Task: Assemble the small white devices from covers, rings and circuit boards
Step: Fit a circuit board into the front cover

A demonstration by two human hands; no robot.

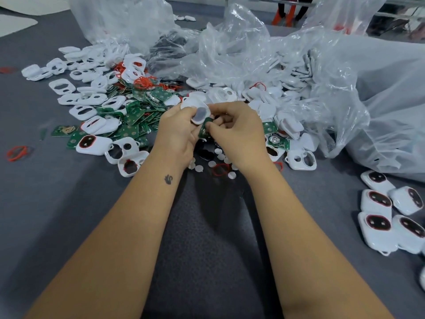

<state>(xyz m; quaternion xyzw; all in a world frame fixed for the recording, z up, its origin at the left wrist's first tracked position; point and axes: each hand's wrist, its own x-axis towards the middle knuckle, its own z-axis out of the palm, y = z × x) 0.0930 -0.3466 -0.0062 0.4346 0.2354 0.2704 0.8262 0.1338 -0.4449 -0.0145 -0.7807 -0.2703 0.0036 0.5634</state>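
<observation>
Both forearms reach in from the near edge over the grey tabletop [69, 203]; a small dark tattoo [168, 179] sits on the left wrist.

Finished white devices [377, 223], each with a dark window ringed in red, lie grouped on the tabletop, well off to the right of the hands and nearer the edge.

Just on the near side of the hands: small white discs [231, 175], a loose red ring [220, 169] and a dark oval lens piece [205, 154] lying flat.

The hands meet at centre, raised above the pile. Left hand [178, 132]: fingers curled round a white cover [199, 114], its dark oval window facing up. Right hand [239, 132]: thumb and fingers pinch a green circuit board [204, 131], which sits just below the cover, touching or nearly so; I cannot tell which. Both grips are closed on their parts.

Left of the hands, a heap of green circuit boards [133, 116] mixed with empty white covers [80, 97] that show open cut-outs. A pair of red rings [17, 153] lies alone, far left of the hands.

Beyond the hands, a tangle of red rings [143, 82] tops the heap. Crumpled clear plastic bags [241, 49] spread behind and to the right, with more white back shells [289, 120] spilling from under them.
</observation>
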